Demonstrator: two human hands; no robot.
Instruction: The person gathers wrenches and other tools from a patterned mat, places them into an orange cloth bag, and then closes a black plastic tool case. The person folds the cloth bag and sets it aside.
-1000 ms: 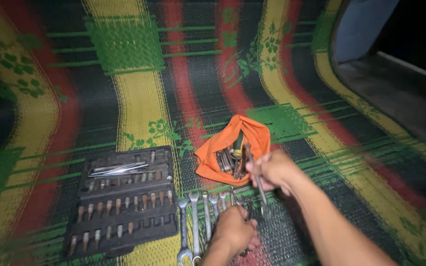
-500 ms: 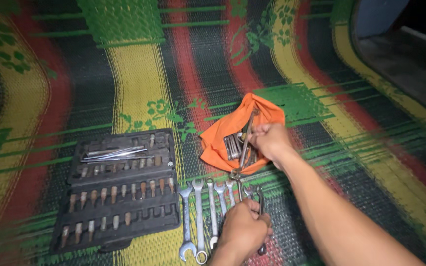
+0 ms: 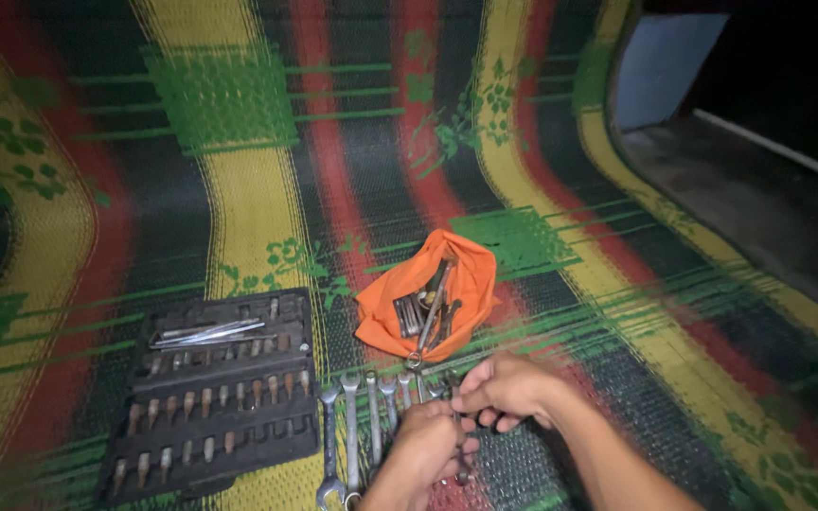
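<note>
Both hands met over the wrench row (image 3: 362,416): the left hand (image 3: 425,451) and right hand (image 3: 508,390) together pinched one spanner (image 3: 457,416) between them. The orange bag (image 3: 425,293) lay just beyond the right hand.

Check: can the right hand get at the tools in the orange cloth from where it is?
Probably yes. The right hand sits just below the orange cloth, which lies open with its tools exposed. Nothing lies between; its fingers seem busy with a wrench, though.
</note>
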